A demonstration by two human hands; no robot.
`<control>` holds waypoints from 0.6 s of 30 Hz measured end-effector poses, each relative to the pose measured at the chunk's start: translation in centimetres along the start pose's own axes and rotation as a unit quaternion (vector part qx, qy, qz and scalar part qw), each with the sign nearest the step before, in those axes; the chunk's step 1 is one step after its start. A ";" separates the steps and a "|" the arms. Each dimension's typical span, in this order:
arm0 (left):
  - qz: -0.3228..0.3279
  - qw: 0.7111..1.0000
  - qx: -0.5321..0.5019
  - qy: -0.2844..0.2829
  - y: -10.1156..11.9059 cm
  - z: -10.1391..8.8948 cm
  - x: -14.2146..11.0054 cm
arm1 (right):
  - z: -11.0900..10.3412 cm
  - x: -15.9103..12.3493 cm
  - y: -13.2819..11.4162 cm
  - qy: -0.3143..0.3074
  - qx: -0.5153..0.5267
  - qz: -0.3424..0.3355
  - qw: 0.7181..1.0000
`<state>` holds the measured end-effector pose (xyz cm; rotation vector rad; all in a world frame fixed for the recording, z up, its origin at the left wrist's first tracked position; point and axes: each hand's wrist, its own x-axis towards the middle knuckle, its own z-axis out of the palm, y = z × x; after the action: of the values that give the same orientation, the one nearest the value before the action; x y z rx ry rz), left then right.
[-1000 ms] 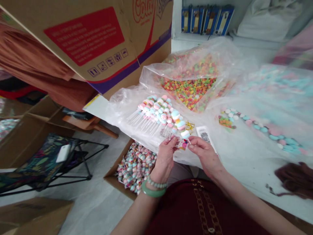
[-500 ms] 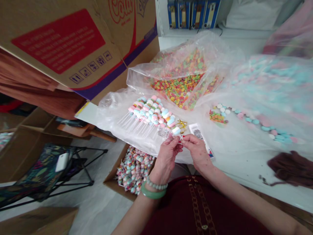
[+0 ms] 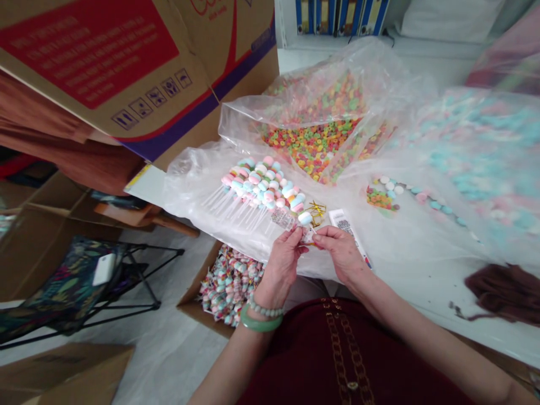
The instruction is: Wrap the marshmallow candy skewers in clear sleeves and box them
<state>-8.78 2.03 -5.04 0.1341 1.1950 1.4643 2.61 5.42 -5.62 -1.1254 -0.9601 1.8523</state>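
My left hand [image 3: 280, 264] and my right hand [image 3: 341, 253] meet over the table's near edge, fingertips pinching a small printed tag [image 3: 307, 237] from both sides. Just above it lies a pastel candy skewer [image 3: 304, 218], its stick partly hidden. Beyond it, several more skewers [image 3: 257, 188] fan out on a clear plastic bag [image 3: 185, 185]. Gold twist ties [image 3: 317, 212] and a barcode label strip [image 3: 343, 228] lie close to my fingers. A jade bangle [image 3: 261, 320] and a bead bracelet circle my left wrist.
A carton of finished skewers [image 3: 230, 287] sits below the table's edge. A plastic bag of colourful ring candies [image 3: 312, 147] lies behind. Pastel candies [image 3: 476, 163] spread to the right, with brown cloth [image 3: 506, 292]. A large cardboard box [image 3: 105, 67] juts in overhead at left.
My hands have drawn closer together around the tag, and the tag sits nearer the skewers. The whole view has shifted slightly as my head moved.
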 end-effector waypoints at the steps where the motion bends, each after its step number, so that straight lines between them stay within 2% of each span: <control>1: -0.003 1.000 -0.002 0.005 0.1 -0.1 0.1 | 0.1 0.1 0.0 0.000 -0.006 0.001 1.000; 7: 0.009 0.998 -0.044 0.036 0.5 -0.7 0.8 | 0.1 -0.2 -1.0 -0.025 -0.054 -0.029 0.998; 12: -0.058 0.984 -0.130 0.112 2.5 -1.5 1.3 | -2.8 -2.3 -1.8 0.004 -0.151 -0.061 0.987; 15: -0.074 0.973 -0.184 0.120 3.7 -1.6 1.3 | -4.7 -3.9 -1.5 0.024 -0.203 -0.087 0.975; 18: -0.092 0.964 -0.222 0.113 4.5 -1.4 1.1 | -5.3 -5.1 -1.2 0.024 -0.256 -0.124 0.958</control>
<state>-13.05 3.01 -3.05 -0.4508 0.9976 1.5716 9.40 2.59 -4.50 -1.2694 -1.5326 1.4029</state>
